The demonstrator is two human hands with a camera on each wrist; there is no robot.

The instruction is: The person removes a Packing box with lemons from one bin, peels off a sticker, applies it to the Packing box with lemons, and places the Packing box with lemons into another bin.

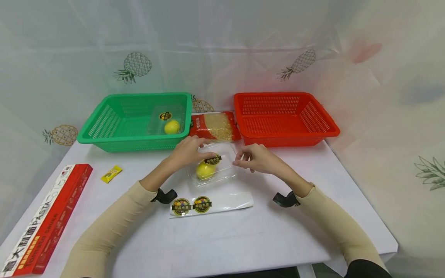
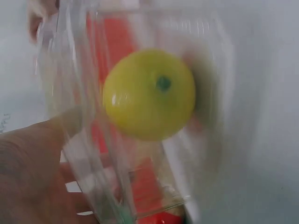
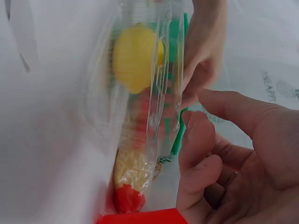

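Observation:
A clear plastic box [image 1: 224, 172] with a yellow lemon [image 1: 205, 170] inside stands above the middle of the table, slightly tilted. My left hand [image 1: 189, 151] grips its left side, thumb on top by a round black-and-gold fruit sticker [image 1: 213, 160]. The lemon [image 2: 148, 95] shows through the clear wall in the left wrist view. My right hand [image 1: 260, 158] is beside the box's right edge, fingers loosely curled, with a gap between thumb and index fingertip in the right wrist view. In front of the box lies a white sticker strip [image 1: 226, 201] bearing two round stickers.
A green basket [image 1: 133, 146] at the back left contains another clear box with a lemon [image 1: 172, 127]. At the back right stands a red basket [image 1: 288, 141]. Between them lies a noodle packet [image 1: 217, 125]. A long pasta box [image 1: 52, 216] and small yellow sachet [image 1: 111, 174] lie left.

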